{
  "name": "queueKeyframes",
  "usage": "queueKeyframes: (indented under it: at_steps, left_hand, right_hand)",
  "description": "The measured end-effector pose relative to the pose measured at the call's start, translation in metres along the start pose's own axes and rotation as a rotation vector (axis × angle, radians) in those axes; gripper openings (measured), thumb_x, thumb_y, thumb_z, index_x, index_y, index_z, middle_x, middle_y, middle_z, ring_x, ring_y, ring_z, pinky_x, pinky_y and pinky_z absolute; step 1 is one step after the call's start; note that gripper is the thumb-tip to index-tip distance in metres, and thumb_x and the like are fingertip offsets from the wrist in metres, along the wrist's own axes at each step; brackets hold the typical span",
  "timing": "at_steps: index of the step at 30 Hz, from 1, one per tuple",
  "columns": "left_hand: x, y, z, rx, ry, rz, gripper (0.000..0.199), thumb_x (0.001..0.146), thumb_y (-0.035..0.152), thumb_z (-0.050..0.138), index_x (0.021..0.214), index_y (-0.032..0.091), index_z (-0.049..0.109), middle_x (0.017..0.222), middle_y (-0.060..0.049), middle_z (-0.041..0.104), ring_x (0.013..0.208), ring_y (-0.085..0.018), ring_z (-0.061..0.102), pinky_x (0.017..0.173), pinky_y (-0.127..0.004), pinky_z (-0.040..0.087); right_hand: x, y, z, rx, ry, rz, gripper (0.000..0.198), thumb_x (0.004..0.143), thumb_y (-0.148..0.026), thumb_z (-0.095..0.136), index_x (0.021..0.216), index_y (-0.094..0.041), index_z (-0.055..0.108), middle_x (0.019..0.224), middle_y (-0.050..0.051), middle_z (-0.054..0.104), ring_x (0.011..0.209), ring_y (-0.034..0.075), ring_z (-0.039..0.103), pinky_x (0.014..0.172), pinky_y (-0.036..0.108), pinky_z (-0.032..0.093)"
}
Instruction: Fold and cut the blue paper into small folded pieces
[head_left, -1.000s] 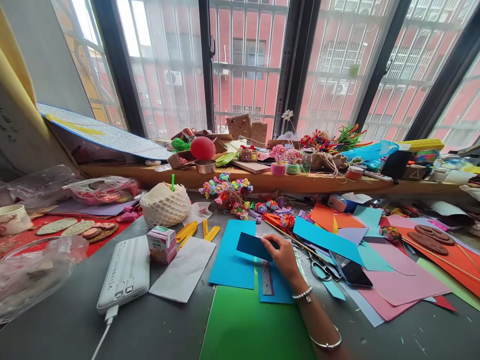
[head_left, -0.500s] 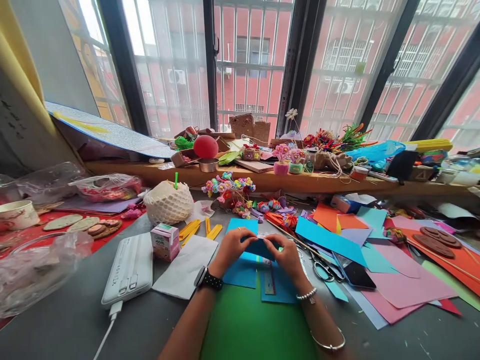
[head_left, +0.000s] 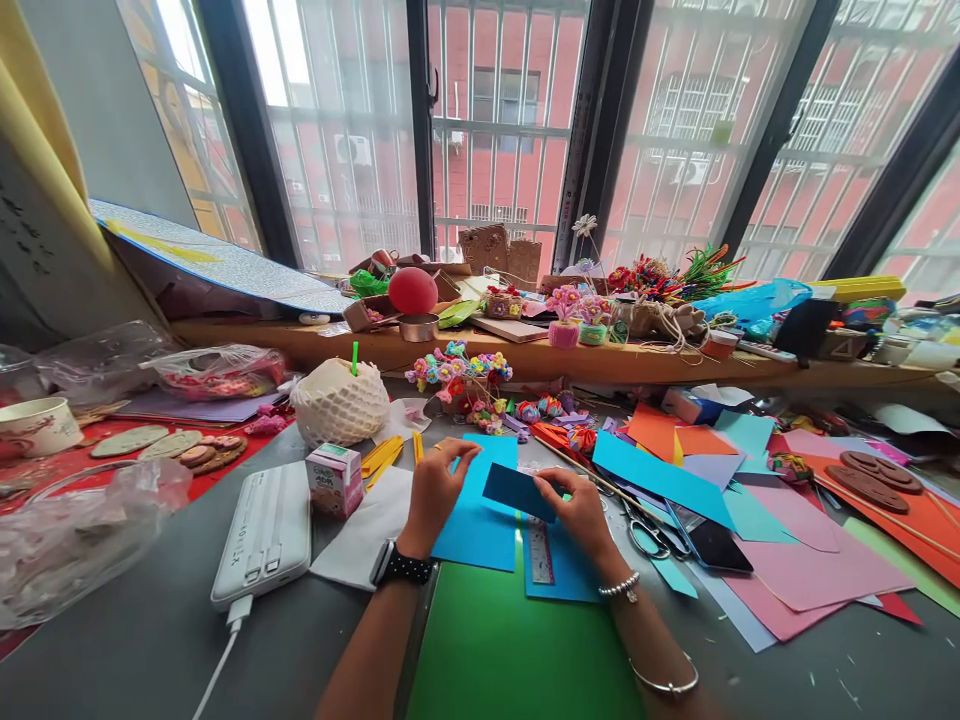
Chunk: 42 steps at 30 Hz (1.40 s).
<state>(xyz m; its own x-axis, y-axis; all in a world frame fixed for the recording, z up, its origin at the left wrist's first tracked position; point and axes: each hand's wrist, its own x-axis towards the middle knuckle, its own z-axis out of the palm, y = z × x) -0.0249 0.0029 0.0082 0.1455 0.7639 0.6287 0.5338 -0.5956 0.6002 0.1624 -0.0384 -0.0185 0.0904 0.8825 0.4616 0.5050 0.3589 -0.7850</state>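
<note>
My right hand (head_left: 574, 507) pinches a small dark blue paper rectangle (head_left: 517, 491) by its right end, tilted above the desk. Off to the left, my left hand (head_left: 437, 492) is raised, thumb and forefinger drawn together; whatever they hold, if anything, is too small to make out. Beneath the hands are a bright blue paper sheet (head_left: 480, 545) and a second blue sheet (head_left: 576, 570) with a clear ruler (head_left: 539, 552) on it. These sheets overlap the top of a green mat (head_left: 517, 650).
Scissors (head_left: 649, 535) and a phone (head_left: 716, 545) lie to the right, near scattered coloured paper (head_left: 817, 575). On the left stand a white power bank (head_left: 262, 530) with a cable, a drink carton (head_left: 334, 480) and a net-wrapped coconut (head_left: 341, 405). Crocheted flowers (head_left: 457, 375) stand behind.
My left hand has come off the dark blue paper and moved left. My right hand keeps hold of the paper, which now shows more of its face.
</note>
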Motion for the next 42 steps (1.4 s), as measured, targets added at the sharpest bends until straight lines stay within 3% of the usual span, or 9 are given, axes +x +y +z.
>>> queueKeyframes:
  at_steps: [3,6,14,21,28,30,33,38,42]
  left_hand:
    - [-0.004,0.009,0.009,0.081,-0.182,0.134,0.015,0.078,0.025,0.051,0.083,0.020,0.064,0.085,-0.004,0.064,0.081,-0.018,0.057,0.073,-0.029,0.043]
    - [-0.007,0.014,0.014,0.147,-0.320,0.133,0.011,0.076,0.022,0.054,0.074,0.019,0.064,0.075,-0.003,0.065,0.073,-0.017,0.057,0.067,-0.027,0.042]
    - [-0.004,0.006,0.004,0.087,-0.222,-0.024,0.015,0.078,0.024,0.050,0.073,0.017,0.062,0.077,-0.003,0.065,0.074,-0.017,0.058,0.067,-0.027,0.042]
    - [-0.004,0.010,0.010,-0.105,-0.264,-0.078,0.017,0.075,0.031,0.051,0.070,0.018,0.062,0.074,-0.002,0.066,0.071,-0.015,0.059,0.065,-0.024,0.044]
    - [0.000,0.003,0.003,-0.118,-0.045,-0.186,0.023,0.078,0.036,0.047,0.074,0.016,0.059,0.071,-0.002,0.064,0.068,-0.016,0.060,0.064,-0.026,0.046]
    - [-0.002,0.001,0.003,0.012,0.049,-0.143,0.022,0.080,0.034,0.045,0.076,0.017,0.058,0.073,-0.004,0.063,0.070,-0.017,0.060,0.066,-0.029,0.045]
    - [-0.006,0.007,0.008,0.207,0.091,0.065,0.020,0.081,0.031,0.046,0.087,0.017,0.058,0.086,-0.006,0.062,0.082,-0.020,0.057,0.074,-0.034,0.044]
    - [-0.014,0.025,0.020,0.249,-0.175,0.391,0.050,0.069,0.035,0.063,0.114,0.020,0.047,0.109,-0.007,0.056,0.102,-0.024,0.050,0.093,-0.042,0.035]
    - [-0.016,0.027,0.027,0.220,-0.287,0.400,0.057,0.069,0.029,0.063,0.121,0.022,0.040,0.114,-0.008,0.053,0.105,-0.024,0.048,0.095,-0.044,0.032]
  right_hand:
    - [0.000,-0.004,0.003,0.030,-0.052,-0.061,0.021,0.075,-0.032,0.051,0.076,-0.019,0.066,0.079,0.005,0.068,0.075,0.020,0.061,0.068,0.031,0.047]
    - [0.001,-0.004,0.003,0.041,-0.075,-0.077,0.020,0.074,-0.033,0.052,0.076,-0.020,0.067,0.080,0.005,0.068,0.077,0.021,0.061,0.071,0.032,0.047]
    - [0.006,0.012,-0.017,0.102,0.143,0.172,0.030,0.073,-0.042,0.053,0.077,-0.016,0.065,0.077,0.008,0.067,0.073,0.022,0.062,0.068,0.033,0.047]
    - [0.006,0.000,-0.007,0.197,-0.077,0.096,0.029,0.070,-0.044,0.056,0.072,-0.015,0.063,0.071,0.004,0.064,0.066,0.018,0.059,0.059,0.027,0.045]
    - [0.005,0.002,-0.015,0.250,0.037,0.178,0.032,0.070,-0.047,0.055,0.065,-0.015,0.056,0.063,0.002,0.057,0.058,0.015,0.052,0.051,0.024,0.040]
    - [0.005,0.001,-0.016,0.247,0.033,0.190,0.033,0.069,-0.048,0.055,0.063,-0.016,0.055,0.061,0.001,0.054,0.056,0.015,0.050,0.050,0.023,0.039]
    - [0.005,-0.002,-0.013,0.231,0.022,0.190,0.034,0.069,-0.048,0.055,0.059,-0.016,0.051,0.057,-0.001,0.050,0.054,0.013,0.047,0.048,0.023,0.037]
    - [0.004,-0.002,-0.006,0.247,0.005,0.154,0.034,0.069,-0.048,0.055,0.057,-0.017,0.049,0.053,-0.002,0.047,0.052,0.012,0.044,0.047,0.022,0.035]
    - [0.004,-0.002,-0.004,0.249,0.011,0.134,0.033,0.070,-0.046,0.055,0.057,-0.016,0.053,0.054,-0.002,0.051,0.053,0.012,0.047,0.048,0.022,0.037]
